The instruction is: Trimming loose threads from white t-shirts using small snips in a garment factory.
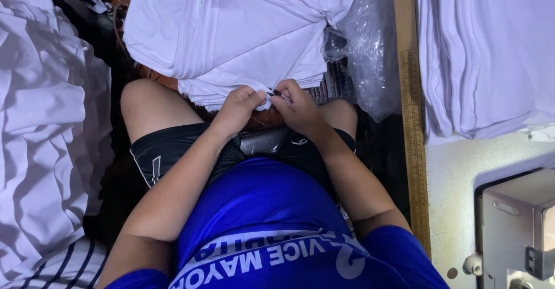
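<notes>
Lit unevenly, from above and ahead. Brightest on the white shirts point(231, 29) and the stack at right point(485, 52), nearly blown out, folds hard to read. Glare on the plastic bag point(370, 46). Deep shadow between the knees and along the floor, detail lost. Both hands point(272, 101) sharp enough; slight softness toward the corners. Bluish cast over the shirt point(272, 219).
</notes>
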